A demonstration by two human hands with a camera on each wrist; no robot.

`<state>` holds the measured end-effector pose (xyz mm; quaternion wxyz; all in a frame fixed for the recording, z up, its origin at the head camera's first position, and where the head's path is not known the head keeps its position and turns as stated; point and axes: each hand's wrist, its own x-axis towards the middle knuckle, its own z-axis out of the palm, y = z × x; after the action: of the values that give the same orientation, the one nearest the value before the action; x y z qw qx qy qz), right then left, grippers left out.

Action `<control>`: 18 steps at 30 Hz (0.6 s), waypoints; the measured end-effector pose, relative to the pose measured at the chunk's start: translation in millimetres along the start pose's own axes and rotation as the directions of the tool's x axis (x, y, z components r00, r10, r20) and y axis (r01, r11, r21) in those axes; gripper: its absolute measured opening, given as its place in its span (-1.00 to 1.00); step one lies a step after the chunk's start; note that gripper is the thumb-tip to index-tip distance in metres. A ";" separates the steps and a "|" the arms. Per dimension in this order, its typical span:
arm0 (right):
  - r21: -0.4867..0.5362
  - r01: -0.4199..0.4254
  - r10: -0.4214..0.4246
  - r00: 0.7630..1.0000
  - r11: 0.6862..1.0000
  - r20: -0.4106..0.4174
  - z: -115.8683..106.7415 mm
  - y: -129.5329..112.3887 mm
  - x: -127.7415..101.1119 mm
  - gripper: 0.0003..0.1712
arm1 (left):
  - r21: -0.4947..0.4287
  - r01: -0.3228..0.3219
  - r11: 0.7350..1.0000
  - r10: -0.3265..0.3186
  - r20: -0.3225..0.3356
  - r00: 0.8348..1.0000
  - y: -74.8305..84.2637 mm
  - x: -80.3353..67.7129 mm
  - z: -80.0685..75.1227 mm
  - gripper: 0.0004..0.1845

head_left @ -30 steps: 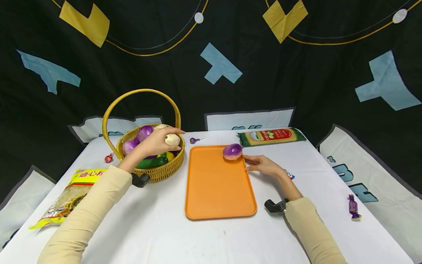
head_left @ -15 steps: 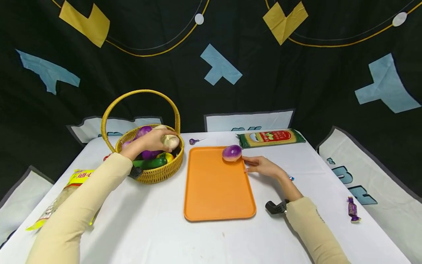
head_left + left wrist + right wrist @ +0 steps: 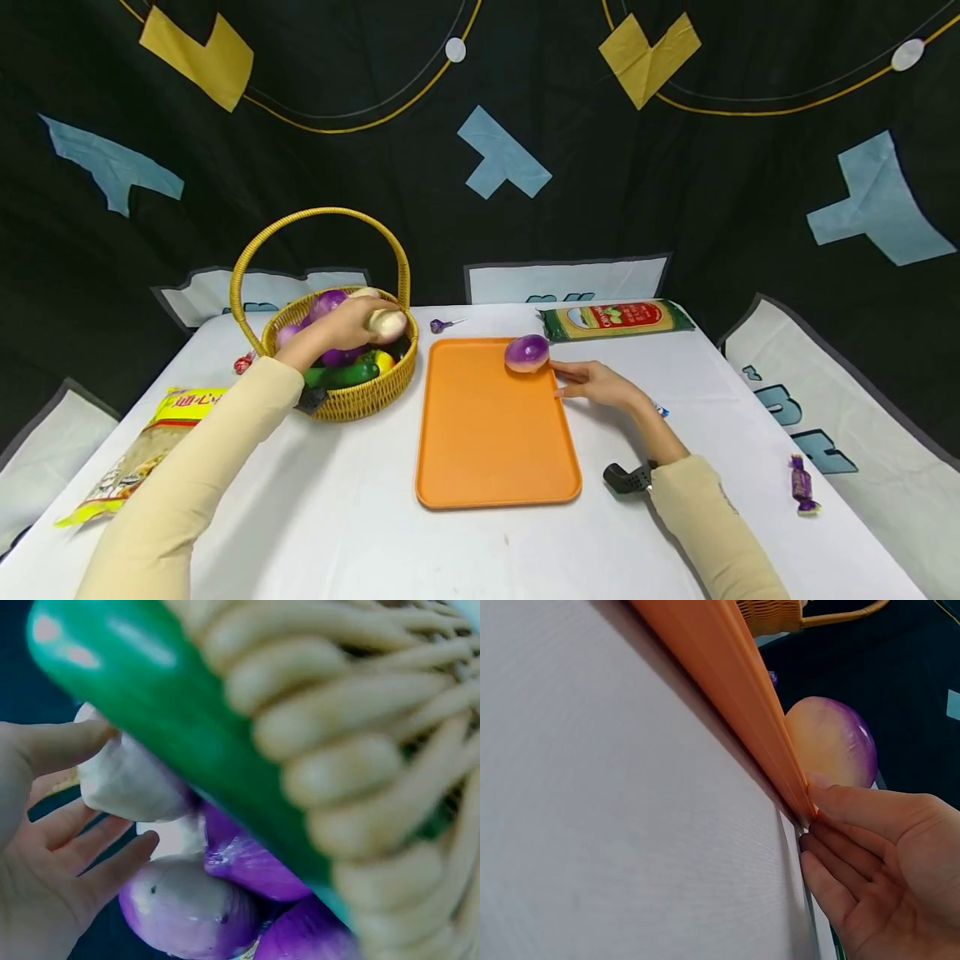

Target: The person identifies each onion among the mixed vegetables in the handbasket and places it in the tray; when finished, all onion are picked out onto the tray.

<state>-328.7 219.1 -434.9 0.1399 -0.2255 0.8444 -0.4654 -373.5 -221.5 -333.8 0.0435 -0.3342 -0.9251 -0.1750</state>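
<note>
Reading the clock about the centre of the orange tray (image 3: 495, 442), the inspection found the right grip (image 3: 600, 385) pinching its rim at 2 o'clock. A purple vegetable (image 3: 527, 353) sat on the tray nearby, at 1 o'clock; being rounded, it could likely have rolled had that rim been tugged or tilted. In the basket (image 3: 367, 401) at 10 o'clock, the left grip (image 3: 347, 325) held a white bulb (image 3: 388, 324) between thumb and fingers; a slick surface or crowding neighbours could have cost that hold.

Count, near to far. Tabletop (image 3: 375, 550): one purple-wrapped sweet (image 3: 802, 483) at 3 o'clock, one yellow bag (image 3: 146, 446) at 9, one tray bearing one vegetable. Basket: one cucumber (image 3: 352, 374), one yellow pepper (image 3: 385, 362), two white bulbs including the held one, at least three other purple vegetables (image 3: 327, 302). Beyond: one purple lollipop (image 3: 437, 326) at 11, one green packet (image 3: 618, 320) at 1.
</note>
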 end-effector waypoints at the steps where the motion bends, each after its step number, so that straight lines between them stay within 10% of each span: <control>1: -0.002 0.000 0.000 1.000 1.000 0.005 0.4 0.0 -0.2 -0.30 | -0.012 0.013 1.000 -0.013 -0.007 1.000 0.7 -1.4 -0.6 -0.51; 11: -0.021 0.018 -0.017 1.000 1.000 0.007 0.8 -0.2 -3.5 -0.30 | -0.128 0.132 0.983 -0.145 -0.101 0.984 41.6 -10.1 -12.8 -0.39; 18: -0.011 0.022 -0.022 1.000 1.000 -0.001 1.8 0.4 -2.9 -0.30 | -0.211 0.018 0.977 -0.064 -0.214 0.975 71.3 -11.7 -0.8 -0.42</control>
<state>-325.6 219.5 -436.2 0.1330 -0.2352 0.8445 -0.4624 -319.3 -177.8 -314.4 0.1066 -0.2961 -0.8981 -0.3071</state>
